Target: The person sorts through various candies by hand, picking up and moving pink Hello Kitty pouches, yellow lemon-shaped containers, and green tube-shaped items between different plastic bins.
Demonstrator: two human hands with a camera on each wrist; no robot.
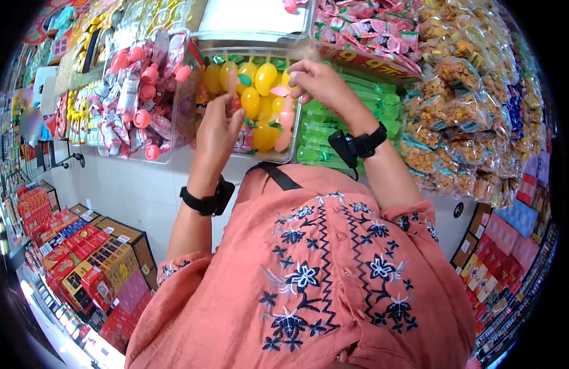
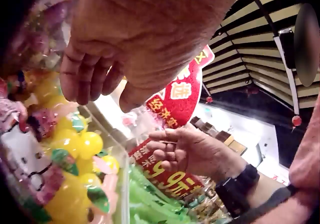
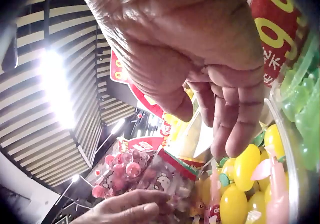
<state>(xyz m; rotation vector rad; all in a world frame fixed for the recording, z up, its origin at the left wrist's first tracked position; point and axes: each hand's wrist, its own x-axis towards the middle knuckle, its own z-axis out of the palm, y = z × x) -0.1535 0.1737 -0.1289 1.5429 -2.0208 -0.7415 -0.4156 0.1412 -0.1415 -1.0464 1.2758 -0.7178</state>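
Observation:
Both hands are raised to a clear bin (image 1: 253, 52) of yellow lemon-shaped items (image 1: 266, 77) and pink stick-shaped ones (image 1: 285, 123). My left hand (image 1: 226, 104) reaches up at the bin's left front. In the right wrist view its fingers (image 3: 132, 204) lie on a packet with a cartoon cat picture (image 3: 167, 181). My right hand (image 1: 300, 77) hovers over the bin's upper right with fingers loosely curled downward (image 3: 235, 129). I see nothing held in it. A black band sits on each wrist.
A bin of packets with pink caps (image 1: 136, 92) hangs to the left and green tubes (image 1: 340, 117) lie to the right under a red price sign (image 2: 172, 179). Bagged snacks (image 1: 456, 104) fill the right wall. Shelves of red boxes (image 1: 81, 258) stand low on the left.

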